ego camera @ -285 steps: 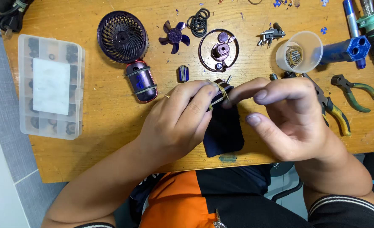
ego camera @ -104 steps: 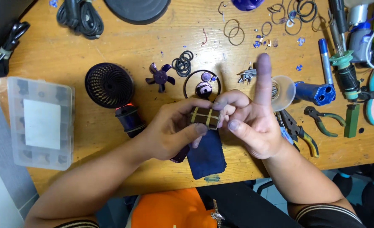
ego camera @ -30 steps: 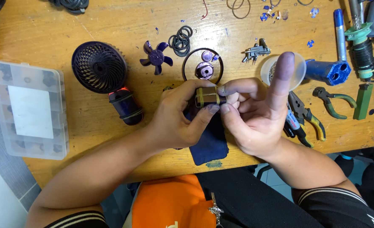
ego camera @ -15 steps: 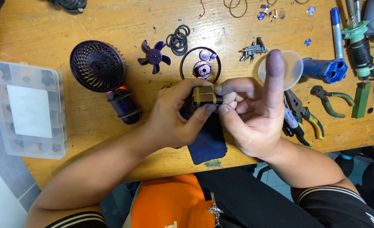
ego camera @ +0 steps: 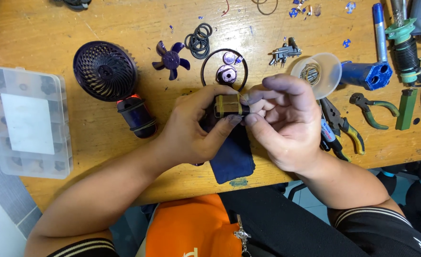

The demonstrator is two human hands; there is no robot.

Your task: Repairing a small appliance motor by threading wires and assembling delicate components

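— What did the hands have between them?

— A small dark block wrapped with two yellowish bands (ego camera: 228,105), held above the wooden bench (ego camera: 53,28). The left hand (ego camera: 196,128) gripped it from below and the side, thumb under its near edge and fingers curled over the top. The right hand (ego camera: 281,123) pinched its right end with thumb and fingertips, the index finger arched over.

— So neither hand was loose?

— No — both were clenched on that banded block. It sat roughly at the middle of the bench, just nearer the person than a black ring (ego camera: 223,71) lying flat with two small round purple parts inside it.

— And under the hands?

— A dark blue cloth (ego camera: 233,157), lying on the bench and reaching its near edge; the hands covered its upper part.

— What lay to the left?

— A dark purple fan grille (ego camera: 105,70), with a short dark cylinder (ego camera: 136,116) touching its lower right edge. Beside the grille was a purple fan blade (ego camera: 171,59), and next to that a cluster of black O-rings (ego camera: 198,39). At the far left stood a clear plastic compartment box (ego camera: 27,126).

— To the right?

— A clear round cup (ego camera: 316,70) holding something coiled, a blue block-shaped part (ego camera: 366,74) touching it, yellow-handled pliers (ego camera: 338,126) partly hidden by the right hand, green-handled pliers (ego camera: 374,107), and a blue pen (ego camera: 379,31) farther back.
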